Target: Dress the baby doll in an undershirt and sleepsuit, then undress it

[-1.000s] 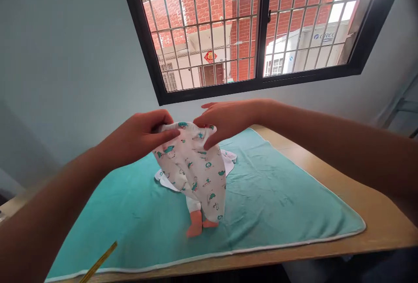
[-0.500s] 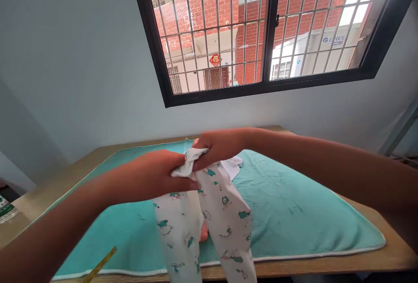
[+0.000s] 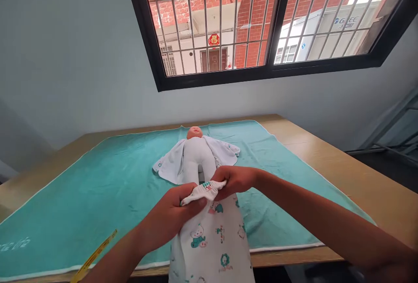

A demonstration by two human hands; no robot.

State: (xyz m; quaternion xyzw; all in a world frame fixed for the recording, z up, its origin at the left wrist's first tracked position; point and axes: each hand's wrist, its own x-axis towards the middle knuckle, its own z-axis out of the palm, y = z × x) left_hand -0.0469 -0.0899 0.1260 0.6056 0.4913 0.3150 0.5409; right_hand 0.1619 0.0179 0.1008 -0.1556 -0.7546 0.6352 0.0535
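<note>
A baby doll [image 3: 195, 154] in a white body lies on its back on a teal mat [image 3: 98, 196], with an opened white garment spread under it. My left hand [image 3: 171, 215] and my right hand [image 3: 233, 179] both pinch the bunched waistband of white printed baby trousers [image 3: 212, 239]. The trousers hang down over the table's near edge, below the doll's legs. The doll's feet are hidden behind my hands.
The mat covers a wooden table [image 3: 352, 174] set against a grey wall under a barred window [image 3: 261, 21]. A yellow tape measure [image 3: 93, 257] lies at the mat's near left edge.
Both hands have pulled the trousers down off the doll's legs and toward me. The doll now lies flat and uncovered on the mat.
</note>
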